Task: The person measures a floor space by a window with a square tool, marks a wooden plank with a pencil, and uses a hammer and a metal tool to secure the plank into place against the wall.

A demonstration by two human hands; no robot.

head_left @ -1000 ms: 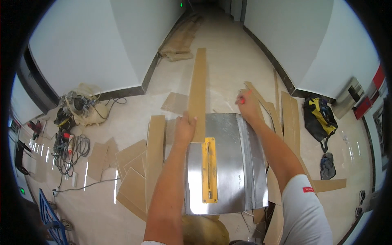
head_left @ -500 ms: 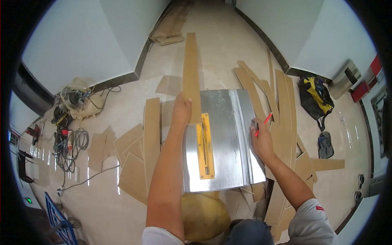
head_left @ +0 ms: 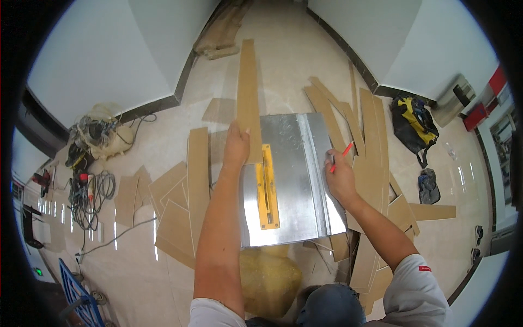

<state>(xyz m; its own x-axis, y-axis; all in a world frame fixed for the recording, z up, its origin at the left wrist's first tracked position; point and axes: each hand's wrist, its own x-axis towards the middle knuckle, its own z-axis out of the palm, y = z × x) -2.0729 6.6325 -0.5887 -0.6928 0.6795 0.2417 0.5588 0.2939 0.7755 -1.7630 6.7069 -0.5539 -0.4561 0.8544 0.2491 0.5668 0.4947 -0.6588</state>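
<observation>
My left hand grips the near part of a long, narrow tan board strip, fingers wrapped over its left edge. The strip lies partly on a silver metal saw table, and its far end sticks out beyond the table. Its near end sits beside a yellow slotted insert plate with a thin dark slot. At the table's right edge, my right hand is closed around a red pencil or pen. Its fingertips are partly hidden.
Tan board offcuts lie in piles right and left of the table. A yellowish rounded bundle is below it. Coiled cables and a blue cart are at left. A black-and-yellow bag rests at right.
The whole view has shifted slightly. Against the table, my left hand and the board strip have come a little nearer to me. My right hand keeps its place at the table's edge.
</observation>
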